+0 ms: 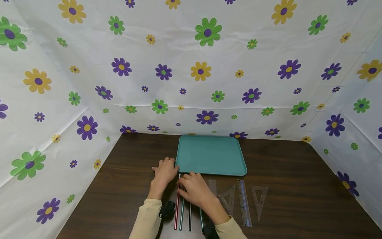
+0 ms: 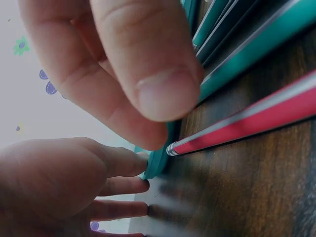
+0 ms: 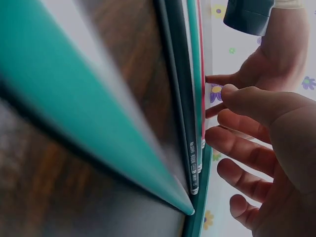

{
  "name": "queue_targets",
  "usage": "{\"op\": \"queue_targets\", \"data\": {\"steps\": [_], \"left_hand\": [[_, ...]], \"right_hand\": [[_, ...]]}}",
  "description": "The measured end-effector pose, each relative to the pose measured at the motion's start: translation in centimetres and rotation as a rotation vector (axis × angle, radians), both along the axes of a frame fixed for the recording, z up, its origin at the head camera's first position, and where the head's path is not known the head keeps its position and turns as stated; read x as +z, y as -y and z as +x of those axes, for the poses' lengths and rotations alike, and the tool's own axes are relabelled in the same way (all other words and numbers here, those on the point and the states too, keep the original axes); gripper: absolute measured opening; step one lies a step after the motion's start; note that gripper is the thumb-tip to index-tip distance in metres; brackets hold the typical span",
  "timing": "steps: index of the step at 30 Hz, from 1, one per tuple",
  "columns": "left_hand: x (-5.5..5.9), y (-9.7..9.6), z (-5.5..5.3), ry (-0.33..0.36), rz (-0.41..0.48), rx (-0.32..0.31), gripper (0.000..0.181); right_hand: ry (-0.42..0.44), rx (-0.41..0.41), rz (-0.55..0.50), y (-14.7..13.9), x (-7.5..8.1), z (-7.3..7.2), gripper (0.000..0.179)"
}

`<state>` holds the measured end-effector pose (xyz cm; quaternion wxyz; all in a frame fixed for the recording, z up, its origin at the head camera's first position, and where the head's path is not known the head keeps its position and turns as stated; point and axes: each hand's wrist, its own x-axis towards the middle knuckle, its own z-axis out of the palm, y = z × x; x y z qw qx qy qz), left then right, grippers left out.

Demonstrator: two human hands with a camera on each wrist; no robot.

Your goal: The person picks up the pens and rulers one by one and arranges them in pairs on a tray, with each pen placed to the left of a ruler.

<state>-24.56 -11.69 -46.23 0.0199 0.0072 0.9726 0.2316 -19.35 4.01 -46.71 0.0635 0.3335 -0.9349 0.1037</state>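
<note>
My left hand is at the front left corner of the teal tray, its extended fingers reaching the tabletop beside the rim. My right hand hovers over the pencils with loosely bent fingers, holding nothing. Below the hands lie a red pencil, a teal pencil, a black pencil and another teal pencil, side by side and lengthwise. The red pencil's silvery end lies close to the tray's edge. In the right wrist view, the right fingers are apart from the black pencil.
To the right of the pencils lie a clear ruler, another ruler partly behind the right hand, and two clear set squares, one triangle left of the other triangle. Flower-patterned sheeting surrounds the dark wooden table.
</note>
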Motion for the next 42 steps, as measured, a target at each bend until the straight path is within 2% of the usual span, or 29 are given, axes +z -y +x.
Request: {"op": "queue_targets", "data": {"steps": [31, 42], "left_hand": [[-0.1, -0.1, -0.2, 0.001, -0.014, 0.007, 0.038], [0.1, 0.0, -0.2, 0.013, -0.001, 0.009, 0.040]], "right_hand": [[0.020, -0.004, 0.037, 1.0, -0.2, 0.2, 0.021], [0.028, 0.017, 0.040, 1.2, -0.3, 0.3, 0.018]]}}
